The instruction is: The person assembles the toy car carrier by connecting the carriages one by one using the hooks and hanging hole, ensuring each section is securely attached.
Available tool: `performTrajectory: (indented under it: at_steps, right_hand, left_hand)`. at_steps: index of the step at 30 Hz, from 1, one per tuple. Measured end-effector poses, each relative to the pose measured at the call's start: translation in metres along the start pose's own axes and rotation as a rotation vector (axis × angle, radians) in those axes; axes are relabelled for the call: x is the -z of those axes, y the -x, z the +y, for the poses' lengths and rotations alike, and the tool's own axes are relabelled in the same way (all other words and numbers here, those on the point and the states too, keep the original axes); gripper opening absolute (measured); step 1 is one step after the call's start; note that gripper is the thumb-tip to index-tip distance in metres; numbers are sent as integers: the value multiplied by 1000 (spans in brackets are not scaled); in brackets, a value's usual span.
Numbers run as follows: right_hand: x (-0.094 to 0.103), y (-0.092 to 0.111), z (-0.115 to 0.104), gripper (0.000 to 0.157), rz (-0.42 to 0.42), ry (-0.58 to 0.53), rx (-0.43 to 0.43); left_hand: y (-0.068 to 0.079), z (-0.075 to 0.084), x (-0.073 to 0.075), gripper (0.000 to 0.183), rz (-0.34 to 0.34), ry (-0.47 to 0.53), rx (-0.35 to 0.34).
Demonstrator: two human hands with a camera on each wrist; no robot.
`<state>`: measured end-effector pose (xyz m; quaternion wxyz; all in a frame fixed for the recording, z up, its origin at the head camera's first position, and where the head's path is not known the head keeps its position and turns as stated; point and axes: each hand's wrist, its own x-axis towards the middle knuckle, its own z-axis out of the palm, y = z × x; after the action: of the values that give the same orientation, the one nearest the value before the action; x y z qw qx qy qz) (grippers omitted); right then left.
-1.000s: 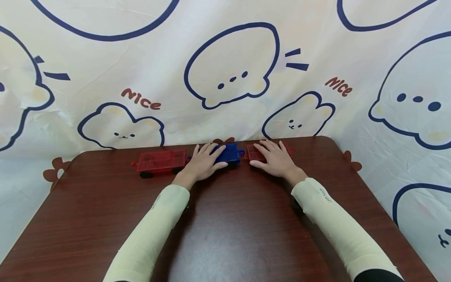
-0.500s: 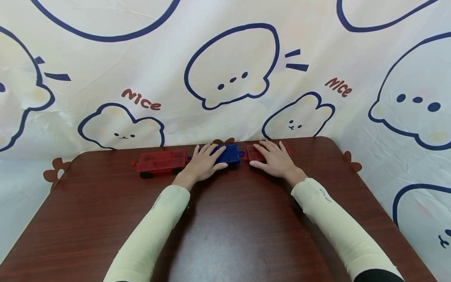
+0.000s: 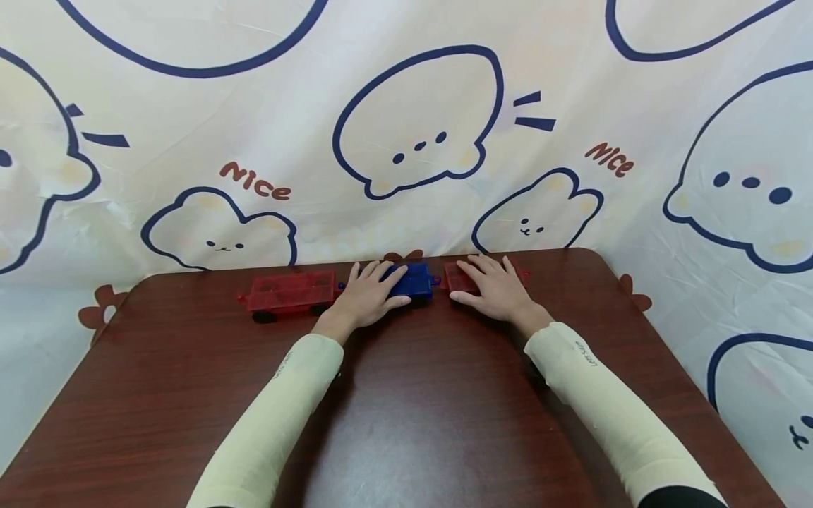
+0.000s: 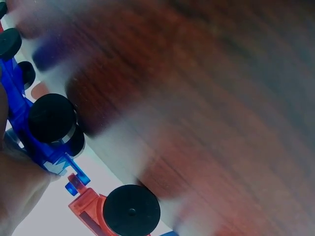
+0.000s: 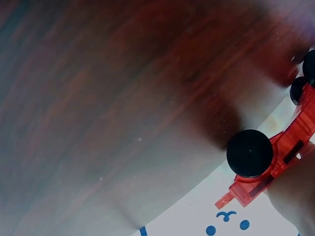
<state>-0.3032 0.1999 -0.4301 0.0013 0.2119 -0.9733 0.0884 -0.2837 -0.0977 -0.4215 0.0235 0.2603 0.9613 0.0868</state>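
Observation:
Three see-through toy train cars with black wheels stand in a row at the table's back edge. My left hand rests palm down on the blue train car, fingers spread, hiding its left part. Long fingers of my right hand lie straight over the right red train car, with the thumb along its near side. The longer red train car stands at the left, touched by no finger. In the left wrist view, its red end meets the blue hook. The right wrist view shows the right car's free hook.
A dark brown wooden table with rounded back corners spans the foreground. Directly behind it hangs a pale cloth printed with blue cartoon outlines, which also covers both sides.

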Motion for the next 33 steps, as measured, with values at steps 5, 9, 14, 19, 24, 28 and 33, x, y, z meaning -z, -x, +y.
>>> performTrajectory:
  at_steps: [5,9,14,19,24,28,33]
  right_hand:
    - [0,1,-1,83,2,-3,-1]
    - [-1,1,-1,84,2,-5,1]
    - [-1,1,-1,84,15,-12,2]
    - [0,1,-2,83,19,-8,-3]
    - [-1,1,-2,84,9,2,0]
    - [-2,0,-1,85,10,15,6]
    - [-2,0,0,86,10,27,4]
  left_hand:
    - [-1,0,-2,71,-5,-8,1]
    - [0,0,-2,72,-17,-18,7]
    - [-1,1,2,73,-30,-10,18]
    - [-2,2,5,73,-37,3,19]
    - [-1,1,1,73,-39,-6,25]
    - [-1,1,1,73,-32,-16,29]
    - [-2,3,3,73,-35,-18,29]
